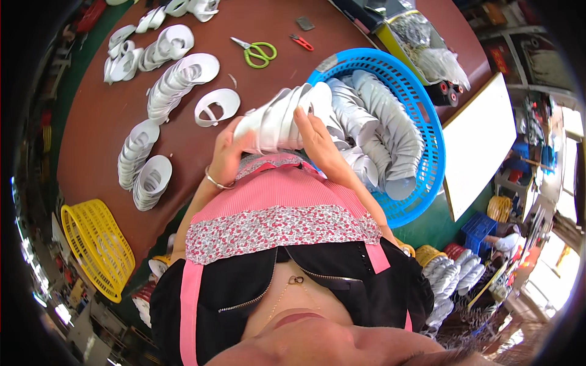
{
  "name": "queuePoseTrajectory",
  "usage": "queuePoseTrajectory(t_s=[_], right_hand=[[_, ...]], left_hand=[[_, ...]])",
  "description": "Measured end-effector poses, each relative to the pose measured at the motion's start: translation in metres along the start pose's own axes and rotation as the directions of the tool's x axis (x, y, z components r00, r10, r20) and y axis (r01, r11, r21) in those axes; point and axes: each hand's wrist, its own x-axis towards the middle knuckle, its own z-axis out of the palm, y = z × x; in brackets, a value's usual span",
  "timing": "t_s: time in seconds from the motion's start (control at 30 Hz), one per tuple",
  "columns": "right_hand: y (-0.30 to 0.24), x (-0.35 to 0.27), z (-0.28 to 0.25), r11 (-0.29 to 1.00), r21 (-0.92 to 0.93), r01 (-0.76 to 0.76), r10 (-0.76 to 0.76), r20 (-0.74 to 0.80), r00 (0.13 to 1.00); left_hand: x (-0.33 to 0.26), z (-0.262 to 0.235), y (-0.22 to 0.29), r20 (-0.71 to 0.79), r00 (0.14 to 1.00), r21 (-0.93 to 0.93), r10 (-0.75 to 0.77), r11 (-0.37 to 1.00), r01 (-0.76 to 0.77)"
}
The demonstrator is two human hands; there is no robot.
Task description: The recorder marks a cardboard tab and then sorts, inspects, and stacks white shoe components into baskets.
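A nested stack of white curved plastic pieces point(282, 117) is held between both hands just above my chest. My left hand point(227, 152) grips its left end, with a bracelet on that wrist. My right hand point(318, 139) closes on the right end, fingers over the top pieces. Right beside that hand, a blue round basket point(427, 122) holds several more rows of the same white pieces. A single white piece point(217, 107) lies on the brown table point(91, 122) ahead of my left hand.
Several stacks of white pieces point(174, 82) lie across the table's left half. Green-handled scissors point(256, 52) and small red snips point(301, 42) lie farther back. A yellow basket point(97, 247) hangs at the left edge. A white board point(479, 143) sits right of the blue basket.
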Motion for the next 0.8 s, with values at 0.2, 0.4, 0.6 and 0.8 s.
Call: queuePoseTrajectory(t_s=[0.2,0.4,0.6,0.8], right_hand=[[0.023,0.019,0.035,0.874,-0.123,0.469,-0.464,0.073,0.883],[0.055,0.078,0.085,0.830,-0.307,0.465,-0.495,-0.023,0.869],[0.062,0.140,0.133,0.795,-0.521,0.310,-0.403,-0.071,0.912],[0.065,0.205,0.161,0.655,-0.702,0.279,-0.480,-0.101,0.871]], left_hand=[[0.001,-0.031,-0.019,-0.035,0.993,-0.472,-0.110,0.878,0.081],[0.023,-0.089,-0.054,-0.244,0.957,-0.391,-0.155,0.919,0.049],[0.054,-0.161,-0.081,-0.601,0.778,0.221,0.184,0.973,-0.059],[0.085,-0.235,-0.080,-0.435,0.533,0.900,0.726,0.329,0.286]])
